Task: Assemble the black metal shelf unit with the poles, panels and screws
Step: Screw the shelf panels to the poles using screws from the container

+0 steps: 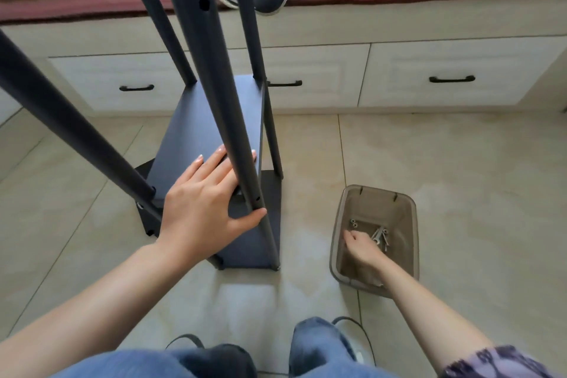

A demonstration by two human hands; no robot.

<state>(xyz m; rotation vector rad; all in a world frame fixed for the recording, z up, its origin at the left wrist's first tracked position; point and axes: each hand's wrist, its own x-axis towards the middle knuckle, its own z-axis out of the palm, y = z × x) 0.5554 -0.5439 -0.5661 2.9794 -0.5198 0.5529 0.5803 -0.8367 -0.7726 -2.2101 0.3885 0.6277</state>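
Right hand (360, 244): nearest the screws (380, 236); fingers curl down into the bin (342, 267) on the floor; whether a screw is pinched cannot be told.
Left hand (202, 205): fingers spread flat on the panel (196, 129), thumb hooked against the near pole (214, 70), steadying both.
Screw hole (258, 198): low on that pole by the thumb, left of and beyond the bin.
Pole axis: upright.
Next move (judged): carry a screw leftward to the hole.
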